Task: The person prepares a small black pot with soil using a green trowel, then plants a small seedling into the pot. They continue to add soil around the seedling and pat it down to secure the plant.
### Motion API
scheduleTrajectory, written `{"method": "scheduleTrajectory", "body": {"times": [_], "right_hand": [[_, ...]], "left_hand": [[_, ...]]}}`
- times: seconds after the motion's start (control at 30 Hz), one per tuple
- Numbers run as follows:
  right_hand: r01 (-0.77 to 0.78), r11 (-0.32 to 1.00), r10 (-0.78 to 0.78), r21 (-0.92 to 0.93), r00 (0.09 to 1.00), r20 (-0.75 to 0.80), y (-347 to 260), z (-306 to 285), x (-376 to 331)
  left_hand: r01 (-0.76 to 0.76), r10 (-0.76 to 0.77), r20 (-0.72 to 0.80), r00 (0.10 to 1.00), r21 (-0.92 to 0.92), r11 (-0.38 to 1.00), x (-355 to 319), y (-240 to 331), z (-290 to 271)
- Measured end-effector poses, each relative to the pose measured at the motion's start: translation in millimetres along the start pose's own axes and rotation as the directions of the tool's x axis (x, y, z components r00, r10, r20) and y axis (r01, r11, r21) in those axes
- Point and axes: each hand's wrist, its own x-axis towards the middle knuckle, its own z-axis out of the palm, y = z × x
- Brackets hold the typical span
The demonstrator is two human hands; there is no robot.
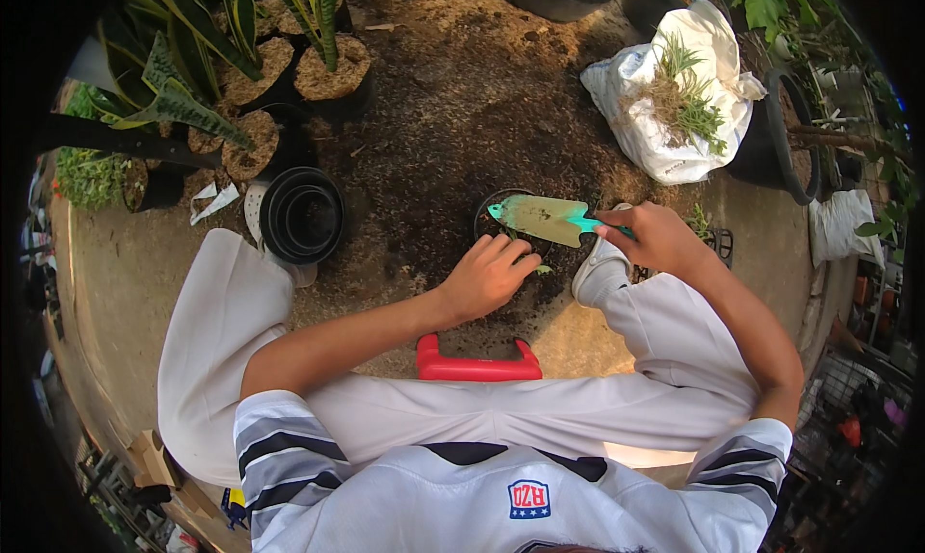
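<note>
My right hand [657,238] is closed round the turquoise handle of a hand trowel [547,218]. Its soil-smeared blade points left and lies over a small black pot [481,218], hiding much of the pot's opening. At the near side of that pot, my left hand [491,276] has its fingers curled together on a small green plant. A leaf [543,269] of the plant shows by the fingertips, while its stem is hidden beneath them.
Dark loose soil [414,158] covers the ground ahead. Stacked black pots [302,216] stand at left, with potted snake plants [332,66] behind. A white sack [655,119] bearing uprooted plants [689,95] sits at far right beside a large black pot [785,134]. A red plastic handle-shaped piece [479,367] lies between my legs.
</note>
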Motion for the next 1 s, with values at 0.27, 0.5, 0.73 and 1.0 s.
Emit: {"method": "scheduleTrajectory", "body": {"times": [0.27, 0.5, 0.73, 1.0], "right_hand": [[-0.017, 0.999, 0.020, -0.047, 0.998, 0.063, -13.0, -3.5, -0.8], [0.000, 1.000, 0.001, -0.005, 0.999, 0.053, -7.6, -28.9, -3.4], [0.024, 0.999, -0.024, -0.049, 1.000, -0.007, -8.0, -36.3, -14.0], [0.022, 0.989, -0.032, -0.144, 0.997, -0.065, -21.3, -22.2, -7.5]], "left_hand": [[-0.003, 0.003, 0.007, 1.000, -0.003, 1.000, -0.5, 1.2, 0.3], [0.003, -0.003, -0.004, 1.000, 0.012, 1.000, 1.4, 2.4, -2.8], [0.022, -0.022, -0.003, 1.000, 0.021, 1.000, -1.1, 4.4, -1.9], [0.013, -0.013, -0.010, 1.000, 0.023, 1.000, 1.5, 6.1, -1.8]]}}
